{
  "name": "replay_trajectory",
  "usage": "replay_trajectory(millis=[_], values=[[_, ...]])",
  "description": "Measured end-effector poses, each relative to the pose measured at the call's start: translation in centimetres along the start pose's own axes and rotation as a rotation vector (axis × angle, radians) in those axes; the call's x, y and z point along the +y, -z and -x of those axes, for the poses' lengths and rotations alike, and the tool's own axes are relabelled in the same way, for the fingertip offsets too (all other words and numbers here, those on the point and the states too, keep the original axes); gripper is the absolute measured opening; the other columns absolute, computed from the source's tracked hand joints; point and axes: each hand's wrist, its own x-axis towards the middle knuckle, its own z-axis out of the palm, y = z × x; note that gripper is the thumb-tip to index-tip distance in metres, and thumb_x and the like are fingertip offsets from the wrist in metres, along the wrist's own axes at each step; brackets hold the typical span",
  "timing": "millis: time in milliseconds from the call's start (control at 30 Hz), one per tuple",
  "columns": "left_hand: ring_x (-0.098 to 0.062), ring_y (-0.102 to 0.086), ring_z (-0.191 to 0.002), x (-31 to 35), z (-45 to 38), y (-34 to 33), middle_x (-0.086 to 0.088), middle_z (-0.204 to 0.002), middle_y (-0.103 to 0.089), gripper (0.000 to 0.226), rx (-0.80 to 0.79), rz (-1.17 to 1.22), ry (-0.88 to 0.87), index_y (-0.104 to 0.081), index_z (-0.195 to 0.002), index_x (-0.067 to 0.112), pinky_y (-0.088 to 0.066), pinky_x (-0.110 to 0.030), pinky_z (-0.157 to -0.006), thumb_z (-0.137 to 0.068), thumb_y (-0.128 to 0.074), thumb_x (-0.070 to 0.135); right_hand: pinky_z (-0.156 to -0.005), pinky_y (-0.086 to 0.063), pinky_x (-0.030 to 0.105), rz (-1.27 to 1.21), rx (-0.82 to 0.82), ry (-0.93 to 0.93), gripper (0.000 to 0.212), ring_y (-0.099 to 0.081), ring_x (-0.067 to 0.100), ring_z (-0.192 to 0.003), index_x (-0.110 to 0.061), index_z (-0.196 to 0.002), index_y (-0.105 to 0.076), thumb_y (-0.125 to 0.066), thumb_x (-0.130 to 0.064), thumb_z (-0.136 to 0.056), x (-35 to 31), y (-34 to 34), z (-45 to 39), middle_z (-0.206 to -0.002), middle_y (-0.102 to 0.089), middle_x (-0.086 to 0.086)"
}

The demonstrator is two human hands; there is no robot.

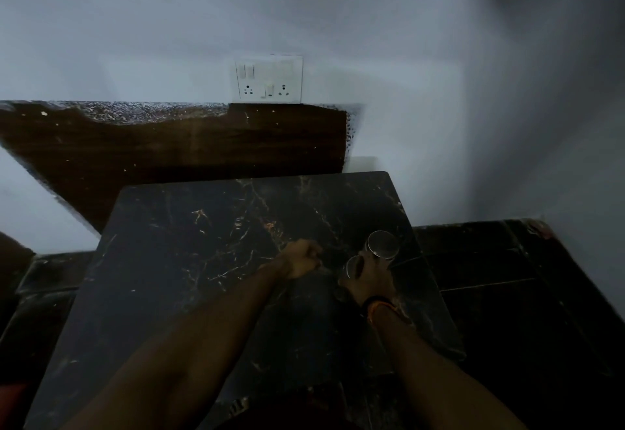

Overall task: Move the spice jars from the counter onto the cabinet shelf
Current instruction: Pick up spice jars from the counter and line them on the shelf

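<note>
i look down in dim light at a dark marble counter (pixel 189 260) set against a pale wall with a switch-and-socket plate (pixel 269 79). my right hand (pixel 367 277) reaches to the counter's right side, its fingers curled around 2 spice jars (pixel 382 244) with round shiny lids, standing upright and touching each other; whether the grip is fully tight is hard to tell in the gloom. my left hand (pixel 302 262) is clenched into a loose fist just beside them, holding nothing i can see. this looks like the pickup step. no cabinet shelf is in view, so next i would need to lift the jars and turn to find it.
</note>
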Motion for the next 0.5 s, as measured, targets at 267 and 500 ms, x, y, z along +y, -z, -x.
replay_trajectory(millis=[267,500], values=[[-0.029,-0.067,-0.101,-1.5,1.5,-0.7,-0.015,-0.113,-0.068,0.027,0.175,0.659,0.176,-0.062,-0.117,0.011,-0.057,-0.042,-0.084,-0.106,-0.043,0.027,-0.094,-0.050,0.034,-0.364,-0.220,0.169,0.079,-0.053,0.020,-0.116,-0.044,-0.130,-0.050,-0.087,-0.026,-0.063,-2.6,2.1,-1.8,-0.129,-0.047,-0.002],[-0.035,-0.064,-0.113,-1.7,2.6,-0.3,-0.017,-0.125,-0.063,0.045,0.105,1.194,0.259,-0.059,-0.125,0.019,-0.054,-0.053,-0.096,-0.098,-0.048,0.053,-0.097,-0.053,0.054,-0.682,-0.389,0.293,0.073,-0.052,0.030,-0.125,-0.050,-0.126,-0.055,-0.084,-0.016,-0.068,-6.1,5.6,-3.2,-0.138,-0.049,-0.002]])
